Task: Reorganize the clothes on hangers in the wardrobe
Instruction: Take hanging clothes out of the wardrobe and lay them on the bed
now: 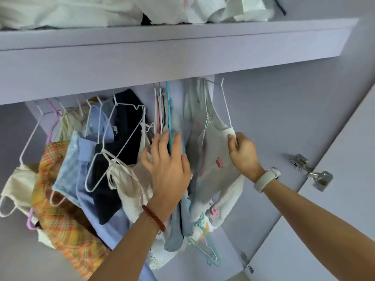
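Observation:
Clothes on wire hangers hang in a row under a lavender shelf (182, 57). My right hand (242, 153) grips the shoulder of a white hanger (226, 107) that carries a pale grey top (213, 165) with a pink print, at the right end of the row. My left hand (168, 165) lies flat with fingers spread against a grey-blue garment (178, 230) on a teal hanger (169, 118). Left of it hang a cream strappy top (129, 191), a black garment (125, 126), light blue shirts (81, 159) and an orange plaid piece (60, 209).
White folded fabric (101, 11) is piled on the shelf above. The wardrobe's right side wall (284, 118) stands close to my right hand, with a metal hinge (312, 171) and the open door (345, 199). Loose pastel hangers (209, 246) dangle low in the middle.

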The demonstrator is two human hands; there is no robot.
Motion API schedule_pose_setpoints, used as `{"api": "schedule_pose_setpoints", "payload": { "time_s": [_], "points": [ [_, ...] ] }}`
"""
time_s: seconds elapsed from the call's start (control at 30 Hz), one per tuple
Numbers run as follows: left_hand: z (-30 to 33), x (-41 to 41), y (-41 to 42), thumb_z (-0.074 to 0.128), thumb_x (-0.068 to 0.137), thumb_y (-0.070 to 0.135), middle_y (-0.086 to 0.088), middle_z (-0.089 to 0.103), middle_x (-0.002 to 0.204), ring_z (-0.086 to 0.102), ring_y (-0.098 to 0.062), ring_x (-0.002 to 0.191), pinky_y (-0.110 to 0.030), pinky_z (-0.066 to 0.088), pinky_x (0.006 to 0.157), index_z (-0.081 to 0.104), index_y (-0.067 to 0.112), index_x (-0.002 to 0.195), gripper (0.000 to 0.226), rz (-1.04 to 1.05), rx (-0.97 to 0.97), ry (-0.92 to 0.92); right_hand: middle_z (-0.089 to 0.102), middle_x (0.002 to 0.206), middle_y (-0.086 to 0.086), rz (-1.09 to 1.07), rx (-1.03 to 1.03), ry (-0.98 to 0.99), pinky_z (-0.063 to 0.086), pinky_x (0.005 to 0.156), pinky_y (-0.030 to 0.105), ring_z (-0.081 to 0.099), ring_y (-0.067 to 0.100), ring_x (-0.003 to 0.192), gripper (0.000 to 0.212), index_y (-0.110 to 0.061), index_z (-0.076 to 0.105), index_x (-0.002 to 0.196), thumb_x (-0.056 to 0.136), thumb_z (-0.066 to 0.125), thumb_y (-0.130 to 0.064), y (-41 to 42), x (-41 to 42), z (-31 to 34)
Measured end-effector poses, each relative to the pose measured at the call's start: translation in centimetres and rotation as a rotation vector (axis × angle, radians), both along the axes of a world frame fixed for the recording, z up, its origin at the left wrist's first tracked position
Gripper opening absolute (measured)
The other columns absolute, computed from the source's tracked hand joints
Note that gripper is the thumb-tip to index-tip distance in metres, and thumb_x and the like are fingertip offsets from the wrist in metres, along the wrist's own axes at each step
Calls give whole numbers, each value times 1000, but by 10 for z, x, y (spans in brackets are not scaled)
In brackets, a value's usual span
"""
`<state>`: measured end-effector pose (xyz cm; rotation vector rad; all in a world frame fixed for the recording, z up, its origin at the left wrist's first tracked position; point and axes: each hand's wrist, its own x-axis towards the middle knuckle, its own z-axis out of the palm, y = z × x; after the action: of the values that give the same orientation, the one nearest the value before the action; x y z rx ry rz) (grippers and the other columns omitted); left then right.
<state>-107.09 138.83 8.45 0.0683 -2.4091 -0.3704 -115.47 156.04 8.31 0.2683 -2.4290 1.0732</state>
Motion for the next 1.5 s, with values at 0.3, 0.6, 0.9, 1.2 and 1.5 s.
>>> {"api": "schedule_pose_setpoints", "payload": {
  "time_s": [0.3,0.6,0.9,1.2,1.5],
  "points": [
    [-33,4,101,54,86,11,-23,38,140,34,-42,130,-56,33,103,42,0,134,51,-602,114,-76,63,56,14,-213,410,42,45,43,30,60,34,47,29,3,64,91,90,45,-20,141,158,-58],
    [-71,65,221,45,88,25,-18,53,123,41,-31,123,-59,31,100,47,5,117,35,-1112,152,-3,61,58,-4,-461,622,-52,34,48,19,55,16,46,33,-17,50,97,98,23,-37,253,375,-73],
    [-95,194,363,44,90,22,-9,70,75,62,-30,63,-29,41,61,65,5,86,28,-1539,-7,-364,65,74,6,-1027,501,-278,51,46,30,64,26,63,28,-7,64,91,94,42,-25,310,579,-97],
    [-88,308,465,48,93,25,14,49,55,47,-16,56,-20,27,48,64,22,87,18,-1706,-96,-471,62,78,1,-1453,249,-401,43,55,25,59,20,65,37,-9,58,111,89,39,-32,311,667,-118],
    [-142,353,549,46,94,25,-8,68,89,47,-21,76,-33,37,81,64,15,90,21,-1863,-493,-687,62,86,5,-1497,-518,-724,44,70,33,57,27,80,22,-14,54,84,95,36,-15,271,682,-158]
  ]
}}
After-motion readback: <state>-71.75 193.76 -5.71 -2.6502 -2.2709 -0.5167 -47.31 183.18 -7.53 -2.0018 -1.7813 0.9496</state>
